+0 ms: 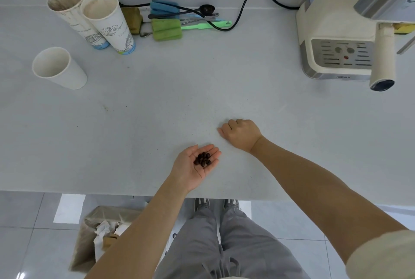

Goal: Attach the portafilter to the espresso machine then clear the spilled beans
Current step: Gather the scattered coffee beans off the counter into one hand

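Several beans: a small pile of dark roasted coffee beans (202, 159) sits in the cupped left hand (195, 166), palm up, grip loose and open, low over the pale grey counter (157, 103).
Right hand: right hand (241, 134) curls knuckles-up on the counter just beside; cannot tell if it hides a bean.
Portafilter: cream-handled portafilter (383, 58) looks seated in the cream espresso machine (332, 31).
Doing it well: keep the palm level, fingers raised as a rim, then tip over the brown paper-lined waste bin (101, 233) below the counter.

Beans (202, 159) lie in the left hand (195, 166); cups (89, 20) stand far left, espresso machine (332, 38) far right.
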Tool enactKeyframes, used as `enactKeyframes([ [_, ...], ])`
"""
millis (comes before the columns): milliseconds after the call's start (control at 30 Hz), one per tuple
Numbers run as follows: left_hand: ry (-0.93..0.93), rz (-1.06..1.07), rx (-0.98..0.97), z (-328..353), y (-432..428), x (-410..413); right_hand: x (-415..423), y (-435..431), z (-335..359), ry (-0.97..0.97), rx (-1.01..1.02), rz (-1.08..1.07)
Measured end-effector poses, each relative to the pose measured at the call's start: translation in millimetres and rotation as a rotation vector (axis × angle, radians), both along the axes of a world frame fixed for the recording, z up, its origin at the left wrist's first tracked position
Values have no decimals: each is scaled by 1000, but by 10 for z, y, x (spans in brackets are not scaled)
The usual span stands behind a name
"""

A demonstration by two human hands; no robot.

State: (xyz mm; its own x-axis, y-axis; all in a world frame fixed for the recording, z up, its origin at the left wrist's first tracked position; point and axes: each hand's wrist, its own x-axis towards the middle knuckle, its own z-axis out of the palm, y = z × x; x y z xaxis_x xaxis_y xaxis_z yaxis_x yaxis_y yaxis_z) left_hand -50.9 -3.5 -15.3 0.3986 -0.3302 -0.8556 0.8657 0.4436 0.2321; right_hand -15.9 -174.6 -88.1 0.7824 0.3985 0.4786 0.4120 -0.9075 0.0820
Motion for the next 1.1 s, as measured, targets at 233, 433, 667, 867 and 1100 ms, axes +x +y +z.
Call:
enactKeyframes([
  [233, 9, 12, 20, 21, -9, -37, -14, -14, -18, -49, 42, -88],
  [433, 7, 18, 47, -2, 7, -69, 9, -15, -17, -56, -4, -135],
  [667, -14, 21, 62, -20, 5, -57, 4, -9, 60, -71, 1, -150],
  [867, -50, -8, 37, 95, -108, -10, -2, 129, 474, -135, 108, -140],
  [1100, -162, -27, -80, 367, -342, -17, -146, 301, 875, -105, 135, -56],
])
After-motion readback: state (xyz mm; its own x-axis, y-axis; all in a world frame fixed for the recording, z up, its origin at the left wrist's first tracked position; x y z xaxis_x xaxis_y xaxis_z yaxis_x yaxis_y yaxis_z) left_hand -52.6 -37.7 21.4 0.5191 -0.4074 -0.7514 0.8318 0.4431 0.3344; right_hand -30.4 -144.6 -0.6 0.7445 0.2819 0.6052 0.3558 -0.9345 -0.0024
